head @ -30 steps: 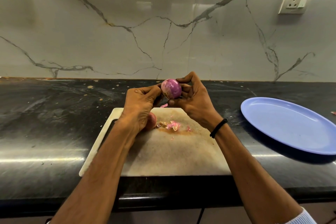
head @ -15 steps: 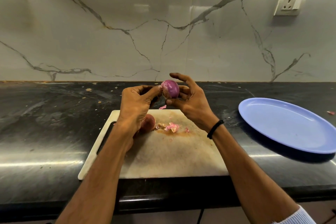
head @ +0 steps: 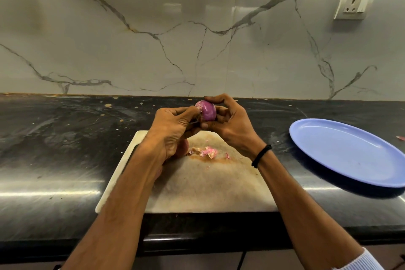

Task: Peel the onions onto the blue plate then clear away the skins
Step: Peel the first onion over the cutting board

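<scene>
Together, both hands, left [head: 173, 131] and right [head: 230, 126], grip the purple onion [head: 207, 110] above the board [head: 208, 184].

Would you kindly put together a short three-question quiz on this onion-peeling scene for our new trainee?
1. True or false: the blue plate already holds a peeled onion.
2. Multiple choice: the loose skins lie on (a) the blue plate, (b) the cutting board, (c) the bare counter.
3. Short answer: what do the hands hold, and is it touching the board?

Key:
1. False; the plate holds nothing.
2. b.
3. The left hand and right hand both grip the purple onion, raised above the board, not touching it.
</scene>
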{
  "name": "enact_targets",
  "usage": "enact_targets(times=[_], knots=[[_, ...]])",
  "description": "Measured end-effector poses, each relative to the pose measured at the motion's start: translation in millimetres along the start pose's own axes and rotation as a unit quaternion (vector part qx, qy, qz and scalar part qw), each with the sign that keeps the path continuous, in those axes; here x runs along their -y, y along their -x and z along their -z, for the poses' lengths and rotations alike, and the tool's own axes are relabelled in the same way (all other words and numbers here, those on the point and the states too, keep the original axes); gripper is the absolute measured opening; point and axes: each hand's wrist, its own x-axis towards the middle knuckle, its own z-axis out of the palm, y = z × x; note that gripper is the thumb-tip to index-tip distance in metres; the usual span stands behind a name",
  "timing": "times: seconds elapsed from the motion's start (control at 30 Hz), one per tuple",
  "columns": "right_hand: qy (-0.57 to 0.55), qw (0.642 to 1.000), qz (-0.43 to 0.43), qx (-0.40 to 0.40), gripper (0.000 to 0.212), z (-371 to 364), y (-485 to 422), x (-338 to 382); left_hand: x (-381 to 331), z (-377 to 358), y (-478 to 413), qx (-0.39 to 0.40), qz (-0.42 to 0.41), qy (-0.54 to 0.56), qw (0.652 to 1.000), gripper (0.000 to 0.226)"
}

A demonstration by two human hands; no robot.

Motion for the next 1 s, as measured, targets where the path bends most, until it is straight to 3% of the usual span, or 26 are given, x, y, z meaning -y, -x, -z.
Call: enact_targets(times=[0.73, 0.87, 1.0], knots=[[-0.034, 0.999, -0.001, 0.010, 0.055, 5.6, -0.6, 0.6, -2.5, 2.7, 4.2, 0.011, -0.013, 0.005, 1.000, 0.007], [-0.033, 0.999, -0.007, 0.015, 0.055, 5.2, -0.4, 0.1, -2.3, 3.4, 2.6, 0.021, -0.011, -0.008, 1.000, 0.020], [-0.035, 0.999, -0.006, 0.011, 0.057, 5.8, 0.0, 0.4, -2.5, 3.6, 2.6, 0.005, -0.024, -0.031, 0.999, 0.019]])
